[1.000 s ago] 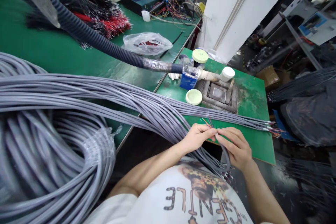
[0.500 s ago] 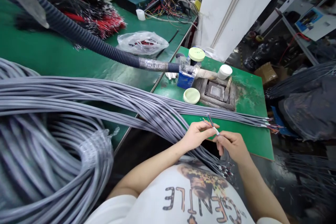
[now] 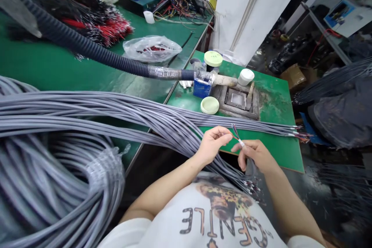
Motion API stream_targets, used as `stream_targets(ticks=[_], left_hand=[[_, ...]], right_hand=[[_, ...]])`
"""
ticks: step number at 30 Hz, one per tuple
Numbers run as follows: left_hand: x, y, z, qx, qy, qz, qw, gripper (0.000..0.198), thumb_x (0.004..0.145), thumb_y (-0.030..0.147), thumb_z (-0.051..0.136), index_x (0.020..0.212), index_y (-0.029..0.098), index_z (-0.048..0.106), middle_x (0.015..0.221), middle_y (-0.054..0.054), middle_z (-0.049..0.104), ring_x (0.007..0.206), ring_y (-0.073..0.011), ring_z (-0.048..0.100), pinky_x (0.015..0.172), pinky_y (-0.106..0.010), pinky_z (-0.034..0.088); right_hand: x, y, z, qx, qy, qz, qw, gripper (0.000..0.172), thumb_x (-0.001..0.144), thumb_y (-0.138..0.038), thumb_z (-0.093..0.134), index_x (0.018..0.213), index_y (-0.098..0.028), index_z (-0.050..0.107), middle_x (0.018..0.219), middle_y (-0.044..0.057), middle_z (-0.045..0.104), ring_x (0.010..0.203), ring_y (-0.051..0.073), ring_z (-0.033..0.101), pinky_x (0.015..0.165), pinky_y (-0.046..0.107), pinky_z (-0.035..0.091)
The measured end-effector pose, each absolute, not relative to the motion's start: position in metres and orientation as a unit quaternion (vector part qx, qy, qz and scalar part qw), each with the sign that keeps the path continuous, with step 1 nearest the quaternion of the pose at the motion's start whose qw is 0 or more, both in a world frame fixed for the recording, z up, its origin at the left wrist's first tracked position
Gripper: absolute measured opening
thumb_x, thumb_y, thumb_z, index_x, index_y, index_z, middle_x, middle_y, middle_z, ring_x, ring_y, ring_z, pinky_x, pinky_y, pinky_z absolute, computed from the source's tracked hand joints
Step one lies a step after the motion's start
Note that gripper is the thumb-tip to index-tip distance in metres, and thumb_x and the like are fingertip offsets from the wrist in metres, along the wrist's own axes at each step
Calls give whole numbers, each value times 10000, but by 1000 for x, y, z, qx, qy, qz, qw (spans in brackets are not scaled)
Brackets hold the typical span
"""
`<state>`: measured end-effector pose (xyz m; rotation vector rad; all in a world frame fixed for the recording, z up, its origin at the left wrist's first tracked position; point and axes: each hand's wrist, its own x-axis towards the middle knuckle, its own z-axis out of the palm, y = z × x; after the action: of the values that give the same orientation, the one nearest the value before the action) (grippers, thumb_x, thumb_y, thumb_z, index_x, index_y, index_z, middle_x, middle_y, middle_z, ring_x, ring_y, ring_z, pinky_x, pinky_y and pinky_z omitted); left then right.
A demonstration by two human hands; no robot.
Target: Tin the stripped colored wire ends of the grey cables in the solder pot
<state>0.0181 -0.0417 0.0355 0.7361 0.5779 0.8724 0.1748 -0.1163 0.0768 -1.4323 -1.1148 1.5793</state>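
Observation:
My right hand [image 3: 255,154] pinches a grey cable near its stripped end, where a white sleeve [image 3: 241,143] shows just above the fingertips. Thin coloured wires [image 3: 236,132] fan out from that end, dark ones pointing up and a reddish one bent to the left. Thumb and forefinger of my left hand [image 3: 213,143] are closed on the tip of the reddish wire. Below my hands, more grey cables with stripped ends [image 3: 250,186] hang down in front of the shirt. A long bundle of grey cables [image 3: 162,122] crosses behind my left hand.
Beyond the bundle, a square pot in a grimy frame [image 3: 236,100] sits on the green board, beside a pale round lid [image 3: 209,105], a white jar [image 3: 246,76] and a blue box [image 3: 202,87]. A ribbed black hose [image 3: 116,60] arches over the left table. Coiled cable [image 3: 58,186] lies lower left.
My left hand has drawn back from the sleeve and now pinches the reddish wire, pulled away from the others. My right hand keeps its hold on the cable. The view has shifted slightly.

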Motion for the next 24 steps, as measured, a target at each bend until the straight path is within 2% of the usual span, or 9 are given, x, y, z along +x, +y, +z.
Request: stream_targets(ticks=[3,8,13,17,22,24], left_hand=[[21,-45,39,351,274,391,806,284,650,366,787,720,138,634,624,16,610,542,-63,476,552,-204,384],[22,-45,41,354,289,402,794,293,638,370,790,697,139,621,595,31,584,532,-61,467,553,-204,386],[23,-42,37,349,288,410,792,255,683,358,759,708,143,625,564,35,575,524,-67,479,556,-203,398],[28,-40,35,342,278,406,800,222,703,329,749,715,140,633,575,32,583,533,-63,487,565,-197,401],[35,-34,31,386,284,372,795,242,717,361,730,751,133,655,618,8,615,571,-84,528,584,-214,416],[35,-30,27,455,291,365,758,229,743,356,709,783,133,673,656,-8,633,599,-100,540,599,-229,423]], right_hand=[[176,-101,81,-542,-420,624,374,345,847,-494,581,884,-151,597,513,-3,645,391,123,558,426,226,438],[171,-86,89,-585,-438,542,415,235,796,-390,677,831,-172,596,550,-29,640,428,107,576,465,218,462],[168,-84,92,-624,-474,468,407,231,738,-358,729,810,-164,627,508,-40,599,390,82,509,402,191,397],[169,-82,95,-651,-489,432,389,215,774,-369,681,745,-160,637,503,-31,586,401,80,500,417,200,404],[185,-66,97,-683,-503,377,372,262,796,-368,640,636,-170,575,447,-42,535,374,65,433,397,195,335],[200,-53,96,-696,-503,357,369,294,786,-378,638,597,-175,541,412,-47,507,356,63,404,382,196,302]])
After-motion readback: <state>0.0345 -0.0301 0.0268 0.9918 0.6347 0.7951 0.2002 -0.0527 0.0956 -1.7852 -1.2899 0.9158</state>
